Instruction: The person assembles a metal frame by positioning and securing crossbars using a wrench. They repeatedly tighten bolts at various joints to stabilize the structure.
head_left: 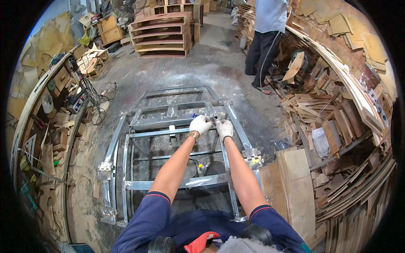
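A large metal frame [168, 134] of silvery square tubing lies in front of me on the floor. Both my hands wear whitish knit gloves and meet over its far crossbar, right of the middle. My left hand [201, 125], with a watch [193, 135] at the wrist, has its fingers curled together. Close beside it, my right hand [224, 128] is closed too, fingertips pinched. Something small and dark shows between them; its kind is too small to tell. Clear plastic film [172, 110] wraps parts of the crossbar, and a blue mark is next to my left hand.
Wooden boards [295, 185] lie right of the frame, near a heap of wood offcuts [312, 105]. A person [265, 42] stands at the far right beside a hose. Cables [93, 99] and tools line the left side. A wooden shelf unit [160, 36] stands at the back.
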